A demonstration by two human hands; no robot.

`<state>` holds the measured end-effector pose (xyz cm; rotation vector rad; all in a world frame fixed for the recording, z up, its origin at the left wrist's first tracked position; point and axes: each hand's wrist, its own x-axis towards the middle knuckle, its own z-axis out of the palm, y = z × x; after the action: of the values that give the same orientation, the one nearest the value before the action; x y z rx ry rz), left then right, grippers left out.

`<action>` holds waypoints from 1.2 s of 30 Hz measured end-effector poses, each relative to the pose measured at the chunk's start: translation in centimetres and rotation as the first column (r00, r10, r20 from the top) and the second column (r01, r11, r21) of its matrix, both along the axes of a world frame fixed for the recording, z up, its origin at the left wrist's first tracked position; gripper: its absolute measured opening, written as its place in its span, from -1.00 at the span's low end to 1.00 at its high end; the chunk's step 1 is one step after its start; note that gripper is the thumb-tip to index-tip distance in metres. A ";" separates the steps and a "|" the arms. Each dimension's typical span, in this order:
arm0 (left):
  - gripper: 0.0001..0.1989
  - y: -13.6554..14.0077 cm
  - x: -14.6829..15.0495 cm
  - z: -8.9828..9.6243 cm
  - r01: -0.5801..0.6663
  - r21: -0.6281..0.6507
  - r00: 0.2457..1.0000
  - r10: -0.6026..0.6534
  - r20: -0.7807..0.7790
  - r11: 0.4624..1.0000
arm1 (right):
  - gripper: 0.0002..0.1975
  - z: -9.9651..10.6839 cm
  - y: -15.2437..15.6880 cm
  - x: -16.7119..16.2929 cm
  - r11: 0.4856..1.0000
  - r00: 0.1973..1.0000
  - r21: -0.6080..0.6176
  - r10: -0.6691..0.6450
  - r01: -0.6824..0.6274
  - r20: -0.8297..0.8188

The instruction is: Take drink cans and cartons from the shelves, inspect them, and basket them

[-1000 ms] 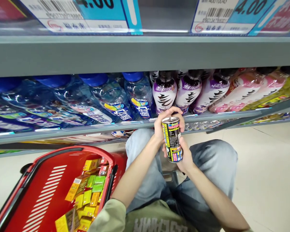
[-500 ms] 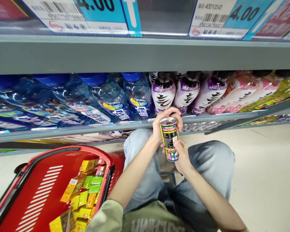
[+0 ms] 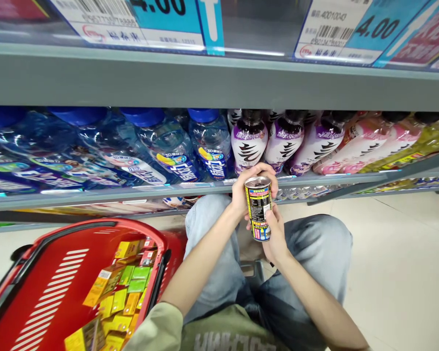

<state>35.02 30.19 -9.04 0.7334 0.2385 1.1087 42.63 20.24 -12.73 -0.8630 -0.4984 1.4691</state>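
Observation:
A black drink can (image 3: 259, 207) with yellow, blue and pink print is held up between both hands, above my knees and in front of the low shelf. My left hand (image 3: 240, 191) curls around the far side of its upper part, with the fingers bent behind the top rim. Lower down, my right hand (image 3: 276, 231) grips the can, its thumb lying on the printed side near a white patch. The fingers behind the can are partly hidden. Just beyond stand purple-labelled bottles (image 3: 249, 141) with dark caps.
A red shopping basket (image 3: 51, 292) stands at the left, holding several small yellow, green and orange boxes (image 3: 126, 297). Blue-capped bottles (image 3: 171, 151) line the shelf's left part, pink-labelled bottles (image 3: 373, 146) its right. A grey shelf edge (image 3: 219, 83) with price tags (image 3: 336, 29) overhangs them.
The view has shifted slightly, so the basket sits a little further left in the picture. Both hands keep their hold on the can, which looks about the same.

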 end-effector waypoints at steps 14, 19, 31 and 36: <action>-0.64 0.0 0.1 0.2 0.030 -0.030 1.000 -0.029 0.011 0.999 | -0.64 -0.1 -0.1 -0.2 0.999 0.998 0.017 -0.043 0.043 0.051; -0.65 0.0 0.1 0.1 0.033 -0.030 0.999 -0.033 0.007 0.999 | -0.63 -0.2 -0.2 -0.3 0.998 0.996 0.018 -0.062 0.061 0.063; -0.67 -0.1 0.2 0.3 0.048 -0.054 0.999 -0.047 0.008 0.997 | -0.68 -0.9 -0.3 -0.2 0.994 0.990 0.069 -0.094 0.087 0.109; -0.67 -0.1 0.1 0.3 0.048 -0.063 0.999 -0.048 0.001 0.997 | -0.69 -1.0 -0.3 -0.1 0.993 0.989 0.074 -0.097 0.090 0.109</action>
<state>35.15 30.13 -8.73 0.6797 0.2536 1.0507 42.49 19.97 -13.74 -0.9057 -0.5818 1.3155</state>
